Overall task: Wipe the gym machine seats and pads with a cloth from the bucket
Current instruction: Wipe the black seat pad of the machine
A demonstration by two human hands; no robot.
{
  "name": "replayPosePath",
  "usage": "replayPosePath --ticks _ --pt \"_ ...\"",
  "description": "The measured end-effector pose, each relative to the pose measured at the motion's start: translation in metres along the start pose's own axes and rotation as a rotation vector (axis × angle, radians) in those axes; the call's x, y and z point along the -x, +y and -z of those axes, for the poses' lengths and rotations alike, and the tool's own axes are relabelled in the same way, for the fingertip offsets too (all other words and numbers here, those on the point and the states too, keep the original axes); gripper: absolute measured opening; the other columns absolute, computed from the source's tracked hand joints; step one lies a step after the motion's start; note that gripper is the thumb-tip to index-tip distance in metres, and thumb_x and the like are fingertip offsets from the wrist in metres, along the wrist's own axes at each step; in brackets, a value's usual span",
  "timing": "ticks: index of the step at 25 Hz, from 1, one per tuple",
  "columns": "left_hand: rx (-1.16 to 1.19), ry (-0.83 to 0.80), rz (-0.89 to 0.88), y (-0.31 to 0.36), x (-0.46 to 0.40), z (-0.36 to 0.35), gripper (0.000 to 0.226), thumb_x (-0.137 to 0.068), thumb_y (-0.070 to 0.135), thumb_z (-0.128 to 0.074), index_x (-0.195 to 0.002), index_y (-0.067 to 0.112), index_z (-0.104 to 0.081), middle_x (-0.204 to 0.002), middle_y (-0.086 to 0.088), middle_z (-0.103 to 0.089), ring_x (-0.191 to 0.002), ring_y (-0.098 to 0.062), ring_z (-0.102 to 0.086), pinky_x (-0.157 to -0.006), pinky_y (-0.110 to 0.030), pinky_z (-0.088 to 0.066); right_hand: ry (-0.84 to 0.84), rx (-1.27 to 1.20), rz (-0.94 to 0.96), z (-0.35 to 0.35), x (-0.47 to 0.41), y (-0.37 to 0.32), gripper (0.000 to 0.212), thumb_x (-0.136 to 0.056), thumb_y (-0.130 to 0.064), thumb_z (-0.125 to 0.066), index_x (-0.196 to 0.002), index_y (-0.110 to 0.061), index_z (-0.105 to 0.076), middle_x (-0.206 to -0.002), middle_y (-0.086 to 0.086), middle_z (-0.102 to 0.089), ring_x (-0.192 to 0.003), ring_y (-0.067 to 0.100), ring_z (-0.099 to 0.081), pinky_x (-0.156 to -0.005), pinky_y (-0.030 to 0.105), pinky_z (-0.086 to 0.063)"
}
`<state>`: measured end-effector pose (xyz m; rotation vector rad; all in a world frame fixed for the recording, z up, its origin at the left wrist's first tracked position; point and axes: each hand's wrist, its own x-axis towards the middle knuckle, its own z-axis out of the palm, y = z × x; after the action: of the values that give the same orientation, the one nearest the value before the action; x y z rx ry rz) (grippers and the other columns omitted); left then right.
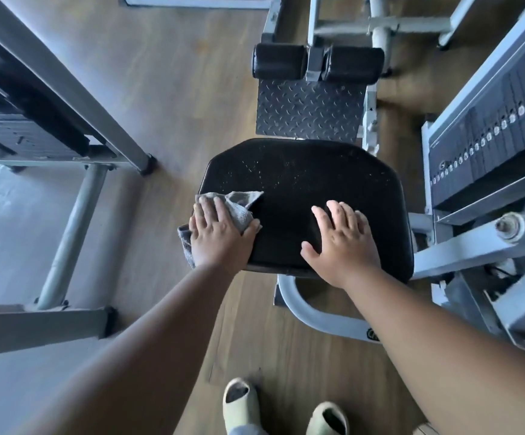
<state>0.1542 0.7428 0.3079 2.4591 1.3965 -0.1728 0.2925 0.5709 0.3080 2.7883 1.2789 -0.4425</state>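
A black padded seat (302,180) of a gym machine fills the middle of the view, dusty on its far half. My left hand (220,233) presses a grey cloth (240,205) flat against the seat's near left corner; part of the cloth hangs over the left edge. Resting on the near right part of the seat, my right hand (342,243) lies flat with fingers spread and holds nothing. Two black roller pads (317,62) sit beyond the seat, above a checkered foot plate (308,113). No bucket is in view.
A weight stack (490,133) and grey machine arms (480,243) stand close on the right. Another machine's grey frame (76,211) stands on the wooden floor at the left. My feet in pale slippers (242,403) are just below the seat's curved support tube (311,315).
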Motion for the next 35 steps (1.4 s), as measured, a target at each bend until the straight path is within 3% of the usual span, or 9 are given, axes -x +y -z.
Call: replayPosePath --ticks 4,8,14,19,22,26,28,30,35 --pt "-0.075 0.002 -0.142 -0.009 -0.001 -0.002 0.102 -0.085 0.08 -0.029 -0.16 0.017 0.0 -0.167 -0.004 0.007 -0.153 -0.017 0.008 -0.123 -0.034 0.004 0.002 -0.03 0.009 -0.006 -0.003 0.002 0.086 -0.084 -0.064 -0.015 -0.16 -0.023 -0.009 -0.168 0.008 -0.002 -0.155 0.025 0.0 -0.124 0.049 -0.001" --pt "0.063 0.028 0.161 -0.008 -0.023 0.005 0.103 -0.081 0.08 -0.036 -0.158 0.017 -0.01 -0.164 -0.009 -0.017 -0.15 -0.027 -0.016 -0.122 -0.041 -0.014 -0.02 -0.07 0.016 -0.006 -0.007 0.005 0.087 -0.082 -0.066 -0.016 -0.16 -0.026 -0.007 -0.169 0.002 0.004 -0.155 0.021 0.006 -0.124 0.047 0.001" --pt "0.205 -0.094 0.348 -0.005 -0.096 0.022 0.088 -0.076 0.079 -0.047 -0.133 0.012 -0.043 -0.125 -0.01 -0.059 -0.116 -0.034 -0.057 -0.093 -0.043 -0.044 0.009 -0.136 -0.053 -0.008 -0.014 0.004 0.082 -0.088 -0.071 -0.021 -0.158 -0.031 -0.01 -0.168 -0.003 -0.001 -0.154 0.017 0.004 -0.125 0.045 0.001" --pt "0.506 -0.182 0.222 0.001 -0.167 0.033 0.072 -0.059 0.078 -0.067 -0.104 0.022 -0.066 -0.09 0.003 -0.07 -0.079 -0.018 -0.067 -0.075 -0.031 -0.057 0.031 -0.078 -0.059 -0.012 -0.015 0.001 0.082 -0.089 -0.071 -0.023 -0.158 -0.027 -0.018 -0.167 0.001 -0.01 -0.154 0.021 -0.006 -0.124 0.049 -0.007" --pt "0.29 -0.244 0.035 0.015 -0.19 0.039 0.078 -0.065 0.081 -0.058 -0.117 0.023 -0.061 -0.105 -0.001 -0.068 -0.091 -0.024 -0.064 -0.079 -0.035 -0.052 0.012 -0.044 -0.062 -0.013 -0.017 0.001 0.083 -0.088 -0.071 -0.023 -0.158 -0.025 -0.019 -0.167 0.003 -0.012 -0.154 0.023 -0.008 -0.124 0.05 -0.009" --pt "0.172 -0.182 -0.078 -0.013 -0.129 0.032 0.09 -0.075 0.075 -0.057 -0.146 0.03 -0.026 -0.14 -0.007 -0.041 -0.13 -0.032 -0.041 -0.097 -0.05 -0.041 -0.01 -0.045 -0.067 -0.01 -0.017 0.001 0.082 -0.088 -0.07 -0.025 -0.157 -0.026 -0.019 -0.167 0.001 -0.012 -0.153 0.023 -0.008 -0.124 0.049 -0.008" --pt "0.246 -0.199 -0.017 -0.038 -0.086 0.031 0.094 -0.074 0.075 -0.06 -0.149 0.035 -0.02 -0.139 -0.007 -0.042 -0.125 -0.032 -0.046 -0.095 -0.05 -0.045 -0.008 -0.044 -0.064 -0.009 -0.018 0.0 0.082 -0.088 -0.07 -0.027 -0.157 -0.025 -0.022 -0.166 0.002 -0.014 -0.153 0.023 -0.011 -0.124 0.049 -0.009" --pt "0.313 -0.194 0.02 -0.045 -0.079 0.03 0.087 -0.071 0.071 -0.065 -0.141 0.032 -0.031 -0.131 -0.005 -0.05 -0.113 -0.028 -0.054 -0.084 -0.044 -0.047 -0.006 -0.041 -0.066 -0.009 -0.018 0.0 0.082 -0.088 -0.07 -0.028 -0.156 -0.024 -0.023 -0.166 0.002 -0.015 -0.152 0.024 -0.012 -0.123 0.05 -0.01" --pt "0.276 -0.168 0.016 -0.007 -0.165 0.033 0.076 -0.074 0.073 -0.064 -0.126 0.019 -0.051 -0.116 -0.003 -0.063 -0.095 -0.023 -0.057 -0.076 -0.033 -0.042 0.001 -0.042 -0.059 -0.009 -0.018 0.001 0.083 -0.088 -0.07 -0.026 -0.157 -0.024 -0.021 -0.166 0.004 -0.015 -0.153 0.025 -0.011 -0.123 0.05 -0.01"
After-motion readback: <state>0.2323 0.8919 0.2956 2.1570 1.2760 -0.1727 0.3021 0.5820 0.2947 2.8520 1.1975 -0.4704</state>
